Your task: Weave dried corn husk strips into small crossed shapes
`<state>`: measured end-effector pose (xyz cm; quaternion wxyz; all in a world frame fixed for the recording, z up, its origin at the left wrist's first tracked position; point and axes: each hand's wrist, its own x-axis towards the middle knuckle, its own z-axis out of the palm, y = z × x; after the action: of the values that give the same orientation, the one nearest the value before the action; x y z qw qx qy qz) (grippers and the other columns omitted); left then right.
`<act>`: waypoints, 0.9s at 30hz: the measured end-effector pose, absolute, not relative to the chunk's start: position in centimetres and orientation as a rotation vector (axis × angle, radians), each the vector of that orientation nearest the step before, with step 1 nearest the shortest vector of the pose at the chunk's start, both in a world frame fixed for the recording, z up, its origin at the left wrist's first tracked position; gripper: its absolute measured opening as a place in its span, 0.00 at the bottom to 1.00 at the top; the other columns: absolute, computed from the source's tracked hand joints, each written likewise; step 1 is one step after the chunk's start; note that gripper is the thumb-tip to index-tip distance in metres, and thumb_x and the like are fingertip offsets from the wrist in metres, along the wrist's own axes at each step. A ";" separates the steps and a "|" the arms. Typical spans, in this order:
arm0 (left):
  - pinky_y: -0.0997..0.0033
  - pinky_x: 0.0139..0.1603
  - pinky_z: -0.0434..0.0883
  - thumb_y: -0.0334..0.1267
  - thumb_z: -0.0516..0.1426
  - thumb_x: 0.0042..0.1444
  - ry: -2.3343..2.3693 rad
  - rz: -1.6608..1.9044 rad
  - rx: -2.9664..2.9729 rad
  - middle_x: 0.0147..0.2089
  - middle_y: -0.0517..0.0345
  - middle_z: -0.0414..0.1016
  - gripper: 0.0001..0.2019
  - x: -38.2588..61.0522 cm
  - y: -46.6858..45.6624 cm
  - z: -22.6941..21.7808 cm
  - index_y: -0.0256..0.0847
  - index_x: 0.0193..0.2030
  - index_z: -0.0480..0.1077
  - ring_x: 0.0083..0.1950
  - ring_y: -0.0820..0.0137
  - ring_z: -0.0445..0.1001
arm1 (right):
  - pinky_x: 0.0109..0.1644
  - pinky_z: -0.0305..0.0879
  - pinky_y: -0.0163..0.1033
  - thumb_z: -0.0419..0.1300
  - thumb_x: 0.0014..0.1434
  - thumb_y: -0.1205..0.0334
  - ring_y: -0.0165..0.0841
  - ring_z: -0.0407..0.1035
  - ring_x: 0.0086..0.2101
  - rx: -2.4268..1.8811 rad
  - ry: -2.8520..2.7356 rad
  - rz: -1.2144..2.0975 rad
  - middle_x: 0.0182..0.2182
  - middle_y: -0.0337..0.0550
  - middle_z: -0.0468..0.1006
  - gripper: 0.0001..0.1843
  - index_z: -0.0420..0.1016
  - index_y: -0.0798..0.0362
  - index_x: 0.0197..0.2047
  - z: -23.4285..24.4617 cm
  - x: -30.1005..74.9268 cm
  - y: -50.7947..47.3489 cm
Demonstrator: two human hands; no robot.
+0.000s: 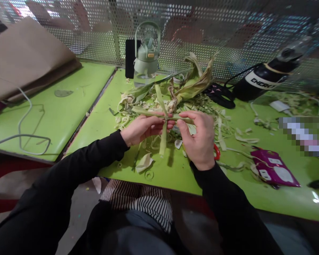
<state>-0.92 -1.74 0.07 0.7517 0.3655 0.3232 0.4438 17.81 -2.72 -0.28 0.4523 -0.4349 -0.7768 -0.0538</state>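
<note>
Both my hands hold two crossed green leaf strips above a green table. My left hand pinches the strips at the crossing from the left, fingers closed. My right hand grips the horizontal strip from the right, thumb and fingers closed on it. One strip runs vertically, its lower end hanging below my hands. A heap of corn husks and trimmed scraps lies just behind my hands.
A pale green water bottle and a dark phone stand at the perforated back wall. A black bottle lies at the right. Red-handled scissors sit under my right wrist, a purple packet further right. Brown paper and a grey cable lie left.
</note>
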 end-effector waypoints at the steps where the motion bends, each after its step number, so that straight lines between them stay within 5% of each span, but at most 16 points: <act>1: 0.71 0.48 0.76 0.26 0.54 0.62 0.694 0.958 0.819 0.44 0.46 0.83 0.11 -0.9 -1.8 0.0 0.33 0.48 0.76 0.43 0.71 0.81 | 0.52 0.64 0.50 0.58 0.67 0.55 0.41 0.73 0.46 -1.056 -1.920 -0.185 0.42 0.45 0.81 0.07 0.73 0.48 0.41 -0.2 17.8 -2.8; 6: 0.65 0.56 0.73 0.23 0.56 0.57 0.657 1.010 0.860 0.51 0.46 0.81 0.14 -0.8 -2.0 -0.2 0.34 0.49 0.74 0.51 0.67 0.80 | 0.38 0.64 0.44 0.62 0.62 0.45 0.36 0.71 0.31 -1.052 -2.052 -0.046 0.29 0.42 0.78 0.17 0.69 0.49 0.33 -0.3 17.0 -3.5; 15: 0.56 0.65 0.68 0.24 0.57 0.55 0.635 1.092 0.907 0.61 0.43 0.75 0.13 -0.7 -2.0 -0.4 0.35 0.47 0.71 0.63 0.59 0.74 | 0.30 0.61 0.39 0.51 0.70 0.58 0.33 0.68 0.25 -1.131 -2.172 0.331 0.27 0.39 0.76 0.07 0.67 0.50 0.41 -1.1 16.7 -3.7; 22: 0.52 0.73 0.60 0.24 0.55 0.55 0.579 1.117 1.394 0.76 0.48 0.54 0.30 -1.2 -1.8 -1.7 0.41 0.66 0.63 0.75 0.58 0.58 | 0.43 0.67 0.46 0.57 0.67 0.55 0.40 0.71 0.41 -1.086 -1.915 0.004 0.41 0.50 0.77 0.09 0.69 0.51 0.44 -0.5 16.5 -4.0; 27: 0.59 0.78 0.47 0.21 0.55 0.52 0.680 1.050 1.839 0.77 0.51 0.50 0.37 -1.2 -2.2 -1.9 0.40 0.71 0.59 0.78 0.60 0.51 | 0.29 0.63 0.37 0.56 0.67 0.49 0.30 0.63 0.26 -1.097 -1.961 0.687 0.25 0.36 0.69 0.16 0.66 0.50 0.32 -0.4 16.1 -4.5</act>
<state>-1.15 -2.25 -1.94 0.4426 0.7415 0.2742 0.4233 16.13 -4.48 -0.36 0.3856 -0.4307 -0.7701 0.2696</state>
